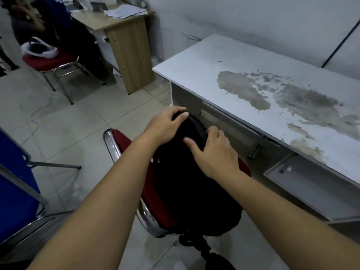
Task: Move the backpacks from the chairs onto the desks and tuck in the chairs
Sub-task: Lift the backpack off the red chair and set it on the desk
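Note:
A black backpack (187, 184) lies on a red chair with a chrome frame (124, 141) just in front of me. My left hand (165, 123) curls over the backpack's far top edge, fingers wrapped around it. My right hand (212, 151) presses on the top right of the bag, fingers hooked over its edge, thumb spread. Right of the chair stands a white desk (224, 61) with a worn, stained top. A backpack strap (202, 250) hangs down near the floor.
A second red chair (52, 61) with a black and white item on it stands at the back left, next to a wooden desk (124, 36) with papers. A blue chair (13, 191) is at my near left. A person sits at the far left.

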